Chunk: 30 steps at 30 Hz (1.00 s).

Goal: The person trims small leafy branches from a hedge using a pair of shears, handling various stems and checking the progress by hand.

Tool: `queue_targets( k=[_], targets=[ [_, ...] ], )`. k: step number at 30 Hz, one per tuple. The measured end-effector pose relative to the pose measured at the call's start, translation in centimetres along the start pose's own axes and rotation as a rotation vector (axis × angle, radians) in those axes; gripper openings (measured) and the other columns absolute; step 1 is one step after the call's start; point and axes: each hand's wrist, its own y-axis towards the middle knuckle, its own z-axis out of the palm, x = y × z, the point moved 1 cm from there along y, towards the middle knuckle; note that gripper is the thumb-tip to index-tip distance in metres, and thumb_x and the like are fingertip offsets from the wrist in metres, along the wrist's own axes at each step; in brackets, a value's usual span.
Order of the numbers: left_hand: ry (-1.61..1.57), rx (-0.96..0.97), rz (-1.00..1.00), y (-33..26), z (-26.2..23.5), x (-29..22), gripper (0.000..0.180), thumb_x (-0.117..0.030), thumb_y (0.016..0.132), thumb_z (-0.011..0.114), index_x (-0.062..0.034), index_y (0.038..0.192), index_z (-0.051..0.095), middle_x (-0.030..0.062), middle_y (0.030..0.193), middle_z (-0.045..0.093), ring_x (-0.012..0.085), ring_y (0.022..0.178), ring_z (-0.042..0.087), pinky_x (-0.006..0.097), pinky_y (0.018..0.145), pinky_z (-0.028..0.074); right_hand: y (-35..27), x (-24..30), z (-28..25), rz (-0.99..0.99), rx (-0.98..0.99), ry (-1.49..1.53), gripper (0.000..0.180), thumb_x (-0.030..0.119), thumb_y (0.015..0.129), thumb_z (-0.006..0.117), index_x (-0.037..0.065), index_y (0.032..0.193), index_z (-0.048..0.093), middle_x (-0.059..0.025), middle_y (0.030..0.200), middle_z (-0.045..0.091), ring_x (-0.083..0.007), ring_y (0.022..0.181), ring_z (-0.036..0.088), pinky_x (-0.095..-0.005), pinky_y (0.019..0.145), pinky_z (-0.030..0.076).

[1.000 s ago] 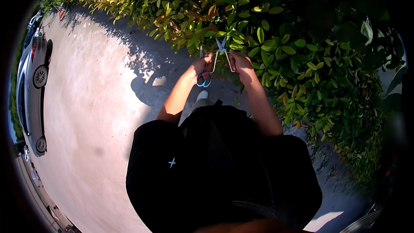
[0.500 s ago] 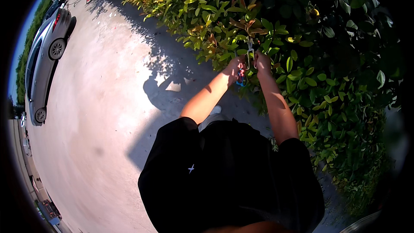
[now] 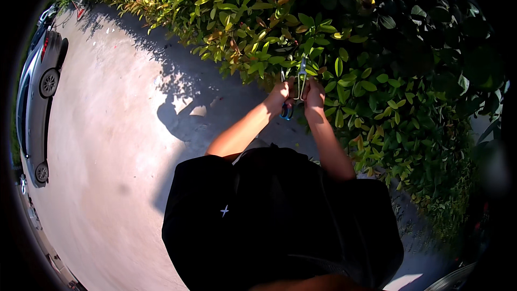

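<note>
A leafy hedge [image 3: 253,27] with green, yellow and reddish leaves rises in front of me. At its edge my left hand [image 3: 278,96] is closed on a pair of blue-handled scissors [image 3: 287,111]. The scissors' loops hang below the fingers and a thin blade points up from them. Close beside it, my right hand [image 3: 314,95] is closed round a handle of metal pruning shears [image 3: 302,69], whose jaws point up among the leaves. The shears' other handle runs down between my hands; whether my left fingers touch it I cannot tell.
Pale concrete ground [image 3: 107,129] stretches left, with my shadow and the hedge's on it. A grey car [image 3: 39,102] is parked at the far left. A red-and-white object [image 3: 80,11] stands near the hedge's far end. Darker, larger leaves [image 3: 431,32] hang on the right.
The view has shifted, so the car and hedge appear further left. My hands and both tools show slightly lower and further left, with the shears' jaws still at the leaves.
</note>
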Motion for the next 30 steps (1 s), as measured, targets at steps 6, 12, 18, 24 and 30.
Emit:
queue_targets(
  k=[6,12,18,24,30],
  targets=[
    [0.203,0.024,-0.076,-0.4,0.0,-2.2,0.038,-0.039,0.102,0.04,-0.0175,0.071,0.042,-0.0049,0.055,0.035,0.008,0.042,0.029,0.026,0.038,0.027,-2.2,3.2,-2.2,0.052,0.084,0.015,0.032,0.03,0.1,0.05,0.012,0.073,0.05,0.0025,0.048,0.037,-0.0104,0.038,0.032,-0.0271,0.045,0.037],
    [0.372,0.126,-0.212,2.6,0.1,-9.2,0.035,-0.037,0.099,0.049,-0.0173,0.071,0.042,-0.006,0.053,0.035,0.0072,0.039,0.031,0.026,0.039,0.029,3.7,6.9,-3.4,0.231,0.357,0.061,0.03,0.028,0.1,0.049,0.013,0.075,0.052,0.0048,0.047,0.034,-0.0097,0.036,0.026,-0.0334,0.063,0.053],
    [0.224,0.029,-0.066,7.0,1.6,-9.6,0.033,-0.037,0.101,0.043,-0.0185,0.074,0.04,-0.0043,0.054,0.032,0.0103,0.042,0.028,0.028,0.042,0.028,8.3,7.6,2.0,0.163,0.199,0.057,0.027,0.025,0.1,0.045,0.014,0.076,0.051,0.0033,0.047,0.032,-0.0103,0.038,0.026,-0.0271,0.061,0.049],
    [0.129,-0.035,-0.015,7.3,2.2,-7.5,0.036,-0.039,0.101,0.042,-0.0183,0.072,0.039,-0.0029,0.052,0.031,0.0119,0.042,0.028,0.03,0.042,0.026,9.0,6.5,2.8,0.101,-0.109,0.048,0.026,0.022,0.094,0.057,0.011,0.07,0.054,0.0007,0.054,0.048,-0.01,0.044,0.038,-0.0211,0.049,0.038],
    [0.109,-0.18,0.122,6.4,3.7,-5.0,0.035,-0.035,0.099,0.044,-0.0164,0.07,0.041,-0.0013,0.05,0.034,0.0133,0.037,0.028,0.032,0.037,0.022,8.0,3.5,2.0,-0.25,-0.155,-0.118,0.032,0.026,0.092,0.057,0.006,0.067,0.058,0.0001,0.057,0.052,-0.0121,0.048,0.044,-0.0296,0.047,0.031]
  ],
)
